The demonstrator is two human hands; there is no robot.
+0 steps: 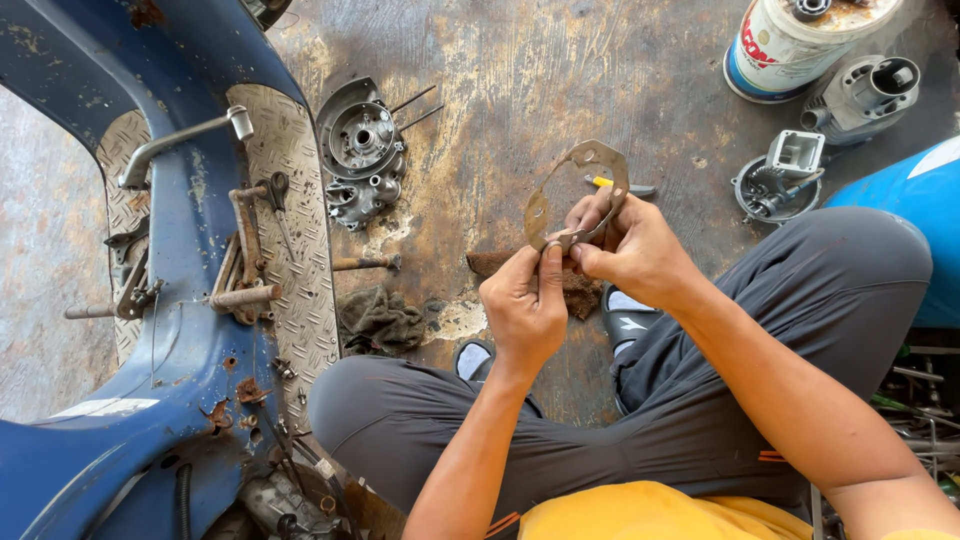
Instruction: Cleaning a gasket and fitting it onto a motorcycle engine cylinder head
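Note:
A thin brown gasket point(600, 160), ring-shaped with bolt holes, is held up in front of me over the stained floor. My left hand point(522, 305) pinches its lower left edge between thumb and fingers. My right hand point(630, 250) grips its lower right side, fingers curled round the strip. Both hands hover above my bent knees in grey trousers.
A blue scooter body point(190, 330) with checker-plate footboards lies at the left. An engine cover point(362, 150) with two long studs lies on the floor beyond a dirty rag point(380, 320). A paint can point(795, 45), a cylinder part point(865, 95) and a carburettor in a ring point(785, 180) lie at the upper right.

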